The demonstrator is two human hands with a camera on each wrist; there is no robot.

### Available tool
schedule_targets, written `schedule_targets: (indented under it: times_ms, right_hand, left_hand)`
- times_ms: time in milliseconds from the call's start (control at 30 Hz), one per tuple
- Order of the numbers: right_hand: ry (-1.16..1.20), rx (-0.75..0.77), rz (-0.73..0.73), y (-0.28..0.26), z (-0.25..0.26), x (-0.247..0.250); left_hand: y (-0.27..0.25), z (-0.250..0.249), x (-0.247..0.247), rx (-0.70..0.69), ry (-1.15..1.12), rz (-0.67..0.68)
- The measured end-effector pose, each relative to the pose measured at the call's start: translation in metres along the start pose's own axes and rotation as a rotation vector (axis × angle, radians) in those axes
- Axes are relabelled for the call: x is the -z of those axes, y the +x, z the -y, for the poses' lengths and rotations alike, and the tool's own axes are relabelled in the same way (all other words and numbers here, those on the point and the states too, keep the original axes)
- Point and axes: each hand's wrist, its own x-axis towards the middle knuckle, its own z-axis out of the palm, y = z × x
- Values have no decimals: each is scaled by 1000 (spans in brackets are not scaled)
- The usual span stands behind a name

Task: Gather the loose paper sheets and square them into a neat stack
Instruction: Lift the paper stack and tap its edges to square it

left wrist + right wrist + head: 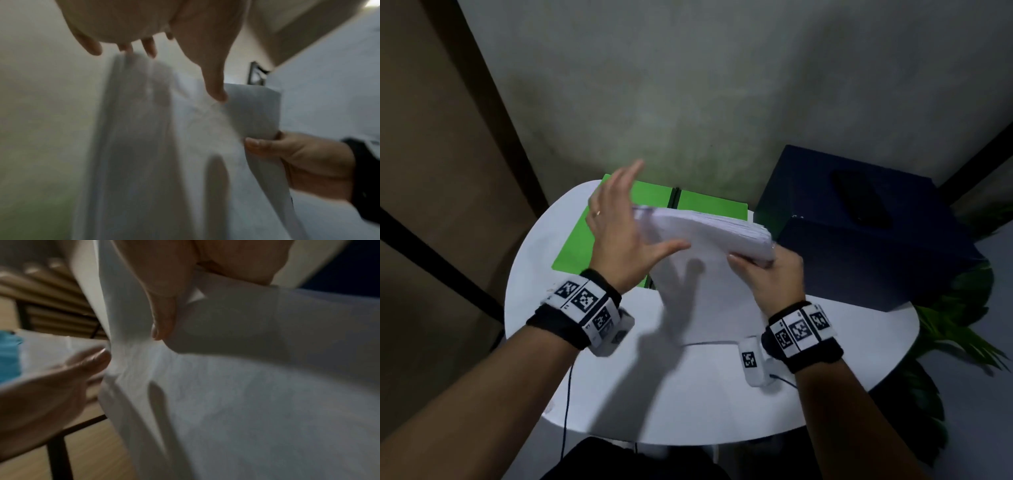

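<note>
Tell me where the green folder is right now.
In the head view the green folder lies open on the white table, far left, partly hidden behind the left hand and the paper stack.

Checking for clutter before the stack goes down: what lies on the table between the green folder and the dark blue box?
Head view: only bare white table shows between the green folder and the dark blue box; the raised paper stack hides the nearer part.
</note>
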Motion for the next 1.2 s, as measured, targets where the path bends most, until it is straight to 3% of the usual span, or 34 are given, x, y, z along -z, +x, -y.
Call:
schedule_targets:
  times_ms: [67, 133, 167, 233, 300, 367, 400, 467, 533, 633, 767, 933, 1033, 1200]
  right_hand:
    - [-191, 226, 84, 3, 20, -4]
    - [-325, 328, 73, 7, 26, -8]
    - [-293, 289, 32, 6, 25, -10]
    - [-253, 155, -126, 3, 11, -9]
    - [-401, 12, -323, -1, -13, 0]
    - [-301, -234, -422, 0, -35, 15]
    - [-120, -327, -384, 1, -43, 21]
    - [263, -369, -216, 6, -52, 30]
    - [321, -345, -104, 9, -44, 32]
    - [134, -259, -164, 10, -27, 31]
    - [145, -183, -274, -15, -29, 28]
    - [23, -275, -225, -50, -68, 29]
    - [14, -304, -206, -49, -72, 33]
    - [47, -191, -243, -43, -63, 41]
  left_hand:
    - [15, -18, 9, -214, 249, 178]
    - [23, -22, 11, -279, 186, 388]
    - [24, -18, 12, -256, 93, 439]
    - [20, -5, 15, -133, -50, 379]
    - [18, 12, 23, 62, -167, 310]
    - [15, 29, 33, 253, -292, 254]
    - [13, 37, 35, 325, -351, 231]
    - [8, 50, 36, 431, -475, 205]
    - [2, 56, 29, 498, -588, 179]
    - [-12, 52, 8, 519, -557, 43]
    - [-44, 57, -13, 540, -513, -80]
    - [-78, 96, -19, 518, -381, 209]
    - [-77, 93, -19, 501, -450, 236]
    - [-61, 88, -11, 422, -520, 217]
